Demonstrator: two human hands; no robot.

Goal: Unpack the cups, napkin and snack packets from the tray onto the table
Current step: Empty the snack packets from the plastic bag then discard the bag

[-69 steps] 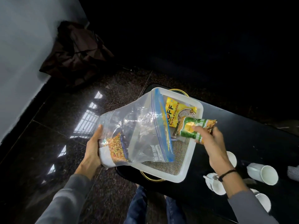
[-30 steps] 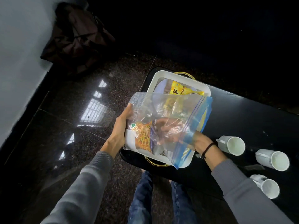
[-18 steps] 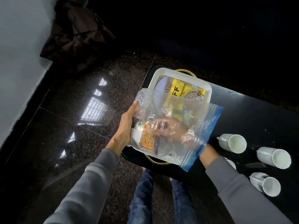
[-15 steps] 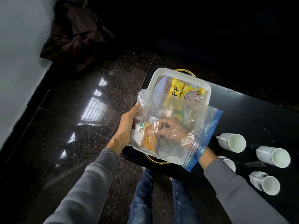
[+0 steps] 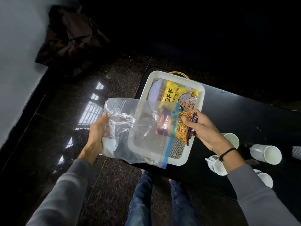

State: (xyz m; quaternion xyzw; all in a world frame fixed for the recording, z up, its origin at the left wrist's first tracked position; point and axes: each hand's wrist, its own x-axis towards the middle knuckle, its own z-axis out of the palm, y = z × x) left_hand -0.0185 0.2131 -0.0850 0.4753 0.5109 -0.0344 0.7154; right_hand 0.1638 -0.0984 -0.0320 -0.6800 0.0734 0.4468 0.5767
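A black table holds a white tray. A big clear bag hangs over the tray's near end. The left hand grips the bag's crumpled end. The right hand pinches a snack packet, half out of the bag's mouth. A yellow packet lies in the tray. White cups lie on the table, right of the tray.

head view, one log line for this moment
left hand: holds zip bag | right hand: pinches mixture packet, partway out of bag | tray: yellow packet inside | cups: on table
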